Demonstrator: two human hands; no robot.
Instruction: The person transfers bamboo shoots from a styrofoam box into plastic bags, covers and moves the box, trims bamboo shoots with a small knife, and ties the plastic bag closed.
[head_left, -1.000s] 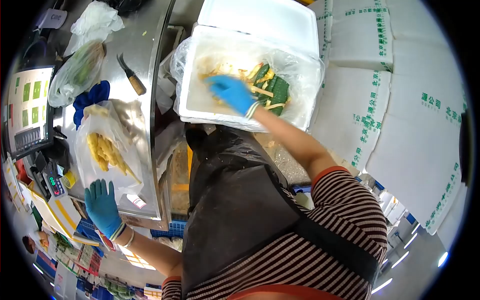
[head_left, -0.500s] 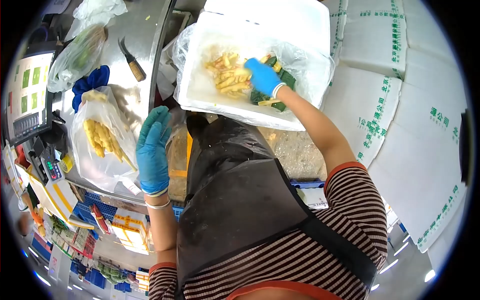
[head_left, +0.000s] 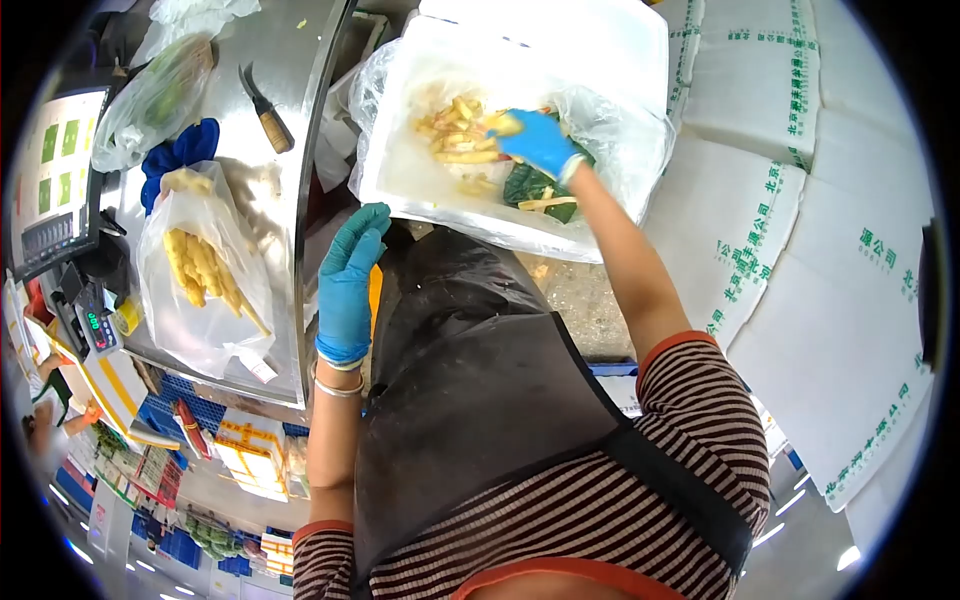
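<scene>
An open white foam box (head_left: 400, 190), lined with clear plastic, holds several yellowish root pieces (head_left: 455, 130) and dark green leaves (head_left: 530, 185). Over these my right hand (head_left: 540, 143), in a blue glove, has its fingers closed around a pale yellow piece (head_left: 505, 124). My left hand (head_left: 346, 290), also gloved, is raised between the metal table and the box, its fingers together and bent, nothing visible in them. A clear bag (head_left: 200, 335) with yellow pieces (head_left: 200, 268) lies on the table to its left.
On the metal table (head_left: 235, 100) are a hooked knife (head_left: 265, 110), a bag of greens (head_left: 160, 95) and a blue cloth (head_left: 180, 155). A monitor (head_left: 60, 180) and scale display (head_left: 98, 325) stand at the left. White wrapped packages (head_left: 740, 220) line the right side.
My left hand has moved from low beside the table up and right towards the box, its fingers drawing together. My right hand has shifted right within the box, from the yellow pieces towards the leaves.
</scene>
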